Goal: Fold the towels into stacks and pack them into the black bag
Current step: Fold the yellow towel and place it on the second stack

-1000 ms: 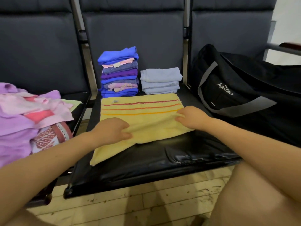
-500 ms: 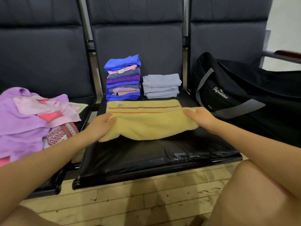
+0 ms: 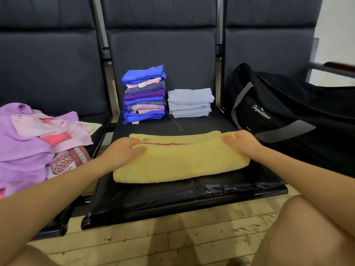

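A yellow towel (image 3: 180, 162) with a red stripe lies folded over on the middle black seat (image 3: 172, 198). My left hand (image 3: 123, 152) grips its left end, fingers curled over the upper layer. My right hand (image 3: 242, 144) grips the right end the same way. Behind the towel stand two folded stacks: a tall blue and purple stack (image 3: 145, 95) and a short pale grey stack (image 3: 190, 102). The black bag (image 3: 288, 116) with grey straps sits on the right seat.
A loose heap of purple, pink and patterned towels (image 3: 36, 139) covers the left seat. Dark seat backs rise behind everything. A metal armrest (image 3: 334, 68) is at the far right. Wooden floor and my knees fill the bottom of the view.
Both hands carried the near edge of the yellow towel away from me and laid it over the far part, so the towel is now a narrower folded strip with one stripe showing.
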A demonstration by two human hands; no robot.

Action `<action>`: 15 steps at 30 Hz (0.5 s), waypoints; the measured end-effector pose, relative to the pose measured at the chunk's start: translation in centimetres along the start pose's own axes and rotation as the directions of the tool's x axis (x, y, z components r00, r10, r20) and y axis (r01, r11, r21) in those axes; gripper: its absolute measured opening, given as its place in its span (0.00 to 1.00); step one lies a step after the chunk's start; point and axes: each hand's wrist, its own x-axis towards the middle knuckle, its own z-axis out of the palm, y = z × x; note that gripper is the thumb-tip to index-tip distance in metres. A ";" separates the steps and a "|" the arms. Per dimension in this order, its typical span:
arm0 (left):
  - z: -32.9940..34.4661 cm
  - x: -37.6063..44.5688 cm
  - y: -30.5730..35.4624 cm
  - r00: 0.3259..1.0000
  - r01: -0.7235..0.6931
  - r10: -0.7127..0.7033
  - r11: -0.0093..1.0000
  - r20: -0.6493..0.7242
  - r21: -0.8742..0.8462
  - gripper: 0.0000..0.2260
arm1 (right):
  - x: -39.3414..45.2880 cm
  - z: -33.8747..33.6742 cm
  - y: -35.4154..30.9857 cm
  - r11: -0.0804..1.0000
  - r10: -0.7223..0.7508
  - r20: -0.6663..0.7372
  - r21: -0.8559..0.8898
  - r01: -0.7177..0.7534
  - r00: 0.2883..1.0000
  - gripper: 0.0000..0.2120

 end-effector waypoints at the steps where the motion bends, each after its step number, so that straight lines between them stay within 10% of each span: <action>1: 0.1 0.5 0.0 1.000 -0.006 0.006 0.999 -0.021 0.040 0.13 | 0.4 0.3 -0.2 1.000 -0.005 -0.012 0.004 0.005 1.000 0.22; 15: 1.3 8.9 -1.6 0.968 -0.008 0.097 0.934 -0.233 0.358 0.10 | 7.8 4.2 -0.6 0.986 -0.003 -0.194 -0.163 -0.030 0.981 0.19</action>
